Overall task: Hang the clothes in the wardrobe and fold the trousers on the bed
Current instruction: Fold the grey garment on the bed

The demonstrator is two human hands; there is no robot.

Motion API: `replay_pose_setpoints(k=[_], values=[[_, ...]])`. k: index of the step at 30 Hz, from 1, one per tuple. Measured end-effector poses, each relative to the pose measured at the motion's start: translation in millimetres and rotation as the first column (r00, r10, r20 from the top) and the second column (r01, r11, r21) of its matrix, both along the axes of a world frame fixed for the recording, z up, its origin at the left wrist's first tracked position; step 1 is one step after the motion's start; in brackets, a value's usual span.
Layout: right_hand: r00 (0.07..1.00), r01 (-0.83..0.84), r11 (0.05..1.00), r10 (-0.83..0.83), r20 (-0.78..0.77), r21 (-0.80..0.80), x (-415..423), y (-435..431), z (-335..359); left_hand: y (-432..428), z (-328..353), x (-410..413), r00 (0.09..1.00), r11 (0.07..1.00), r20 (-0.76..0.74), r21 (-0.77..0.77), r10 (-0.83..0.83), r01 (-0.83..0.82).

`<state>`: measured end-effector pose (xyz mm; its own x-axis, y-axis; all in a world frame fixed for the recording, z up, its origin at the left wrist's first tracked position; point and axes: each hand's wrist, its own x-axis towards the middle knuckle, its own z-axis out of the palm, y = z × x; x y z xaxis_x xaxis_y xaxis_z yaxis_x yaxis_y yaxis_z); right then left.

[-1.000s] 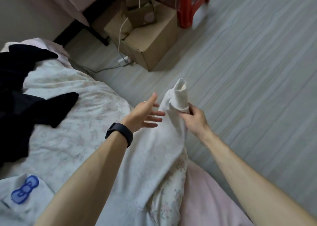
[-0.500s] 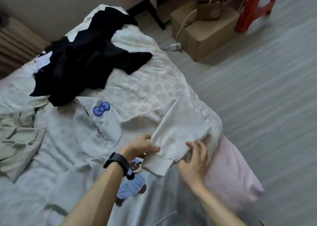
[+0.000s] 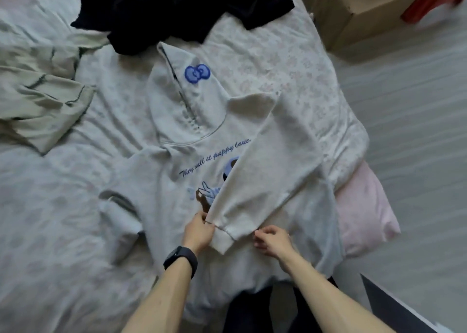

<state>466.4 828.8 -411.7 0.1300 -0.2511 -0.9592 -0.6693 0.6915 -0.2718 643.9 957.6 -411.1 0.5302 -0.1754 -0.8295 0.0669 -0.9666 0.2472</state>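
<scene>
Hoodie (image 3: pixel 161 193): "They call it puppy love"; left hand (image 3: pixel 199 233), right hand (image 3: pixel 271 240) pinch cuff (image 3: pixel 225 239).

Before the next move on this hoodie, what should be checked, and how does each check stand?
1. Left hand grip on the cuff: ok, it pinches the edge.
2. Right hand grip on the cuff: cannot tell, its fingers curl beside it.
3. Folded sleeve lies across the hoodie chest: ok.
4. Other sleeve folded in: not ok, it is bunched out at the side.
5. Hood spread flat on the bed: ok.
</scene>
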Motion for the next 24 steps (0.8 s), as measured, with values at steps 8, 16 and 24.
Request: replay_pose_setpoints(k=[8,16,24], values=[[0.974,0.228,0.965,-0.224,0.046,-0.128,-5.3,-69.9,5.2,-59.1,14.8,15.3,0.972,0.970,0.098,-0.098,-0.215,0.224],[0.813,0.581,0.799,-0.561,0.158,-0.155,19.8,-149.4,-4.7,-173.9,15.5,62.1,0.918,0.914,0.208,-0.161,-0.338,0.373],[0.601,0.725,0.601,-0.791,0.117,0.338,31.8,-218.0,-22.4,-322.6,1.6,85.9,0.935,0.898,0.162,-0.268,-0.316,0.350]])
